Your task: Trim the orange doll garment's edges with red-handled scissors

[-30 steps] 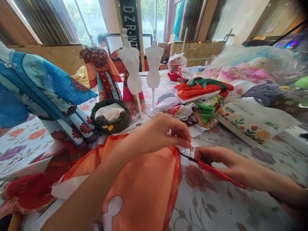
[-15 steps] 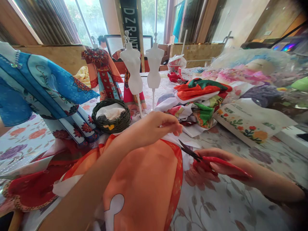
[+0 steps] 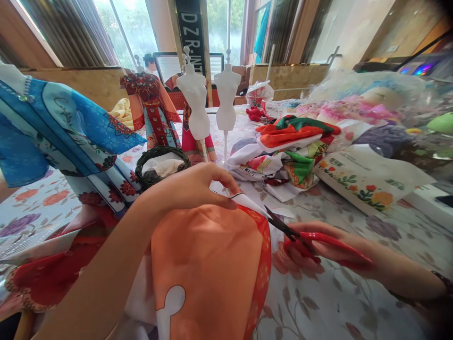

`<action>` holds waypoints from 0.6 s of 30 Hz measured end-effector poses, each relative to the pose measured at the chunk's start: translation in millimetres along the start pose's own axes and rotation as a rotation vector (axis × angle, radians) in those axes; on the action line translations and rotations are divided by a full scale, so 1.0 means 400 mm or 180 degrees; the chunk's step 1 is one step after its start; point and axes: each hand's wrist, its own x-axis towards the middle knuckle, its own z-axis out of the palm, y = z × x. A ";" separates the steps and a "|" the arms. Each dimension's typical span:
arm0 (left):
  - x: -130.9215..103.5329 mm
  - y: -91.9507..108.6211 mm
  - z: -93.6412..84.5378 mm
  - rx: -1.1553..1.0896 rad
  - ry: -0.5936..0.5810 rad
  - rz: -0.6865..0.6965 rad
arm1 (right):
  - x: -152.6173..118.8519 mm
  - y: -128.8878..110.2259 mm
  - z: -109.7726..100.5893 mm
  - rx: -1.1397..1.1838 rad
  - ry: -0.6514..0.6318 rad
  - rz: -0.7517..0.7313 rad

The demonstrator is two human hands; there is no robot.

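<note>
Orange fabric (image 3: 208, 264) with a red patterned border lies in front of me, with a white keyhole-shaped mark at its lower left. My left hand (image 3: 208, 186) pinches the fabric's white upper edge between thumb and fingers, lifting it slightly. My right hand (image 3: 300, 250) is wrapped round the red handles of a pair of scissors (image 3: 283, 226). Their dark blades are apart and point up and left, close to the red border's right edge. Whether the blades touch the cloth I cannot tell.
Behind my left hand stand a dark wicker basket (image 3: 155, 177) and two white mannequins (image 3: 194, 104) (image 3: 226, 99). A blue-robed mannequin (image 3: 71, 118) is at left. Folded fabrics (image 3: 297, 137), a floral packet (image 3: 368, 179) and plastic-wrapped items (image 3: 371, 99) lie to the right.
My left hand has moved left and down and now grips the fabric's upper edge, raising it. The scissors have shifted only slightly, and their blades stay apart.
</note>
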 end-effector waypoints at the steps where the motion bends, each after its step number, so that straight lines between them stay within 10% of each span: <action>1: 0.003 0.001 0.002 -0.0056 -0.0042 0.0033 | -0.001 0.004 -0.002 0.0008 -0.0003 0.0006; 18: -0.016 0.039 -0.003 -0.1005 0.0578 0.0520 | -0.012 0.022 0.031 -0.0025 0.0325 0.0005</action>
